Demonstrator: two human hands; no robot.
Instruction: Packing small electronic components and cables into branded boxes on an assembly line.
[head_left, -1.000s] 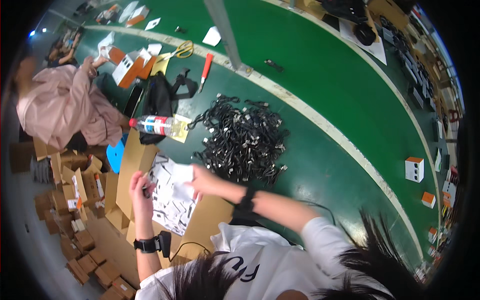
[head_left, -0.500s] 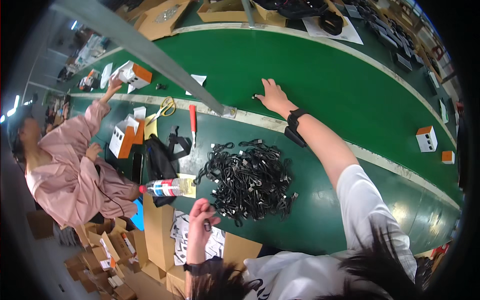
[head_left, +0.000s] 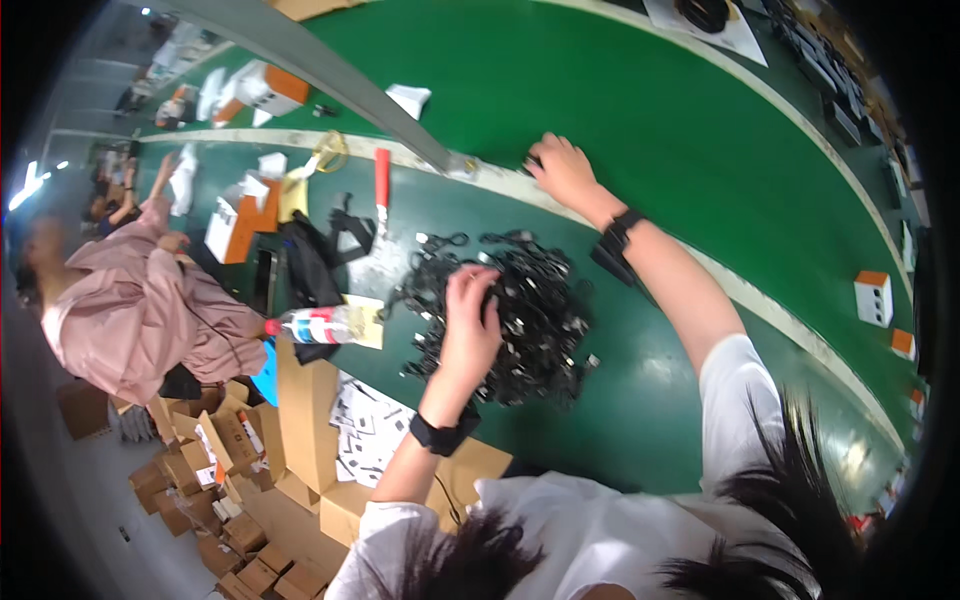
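**Two hands at a heap of black parts on a green table**

At nine o'clock, seated at the table's edge: a co-worker in a loose pink top [head_left: 135, 310], among small brown cardboard boxes [head_left: 215, 500] stacked on the floor, probably kept within reach for packing. Just right of that, lying on its side: a clear plastic bottle with a red cap [head_left: 320, 325], beside a black fabric bag [head_left: 310, 265]. At eleven o'clock: a red-handled tool [head_left: 381, 185] and small white-and-orange cartons [head_left: 262, 88].

At centre, heaped on the green table [head_left: 620, 130]: a tangled pile of small black straps or cords [head_left: 530, 320], loose, likely so single pieces can be pulled free. Resting on the pile's left flank: the left hand [head_left: 470, 320], fingers curled down into the tangle, seemingly closing on a piece; which one, impossible to tell. At one o'clock, stretched well past the pile to the table's pale stripe: the right hand [head_left: 562, 170], fingers bent, tips on something small and dark; grip impossible to tell. Black bands on both wrists. At three o'clock: another white-and-orange carton [head_left: 873, 297], standing alone.
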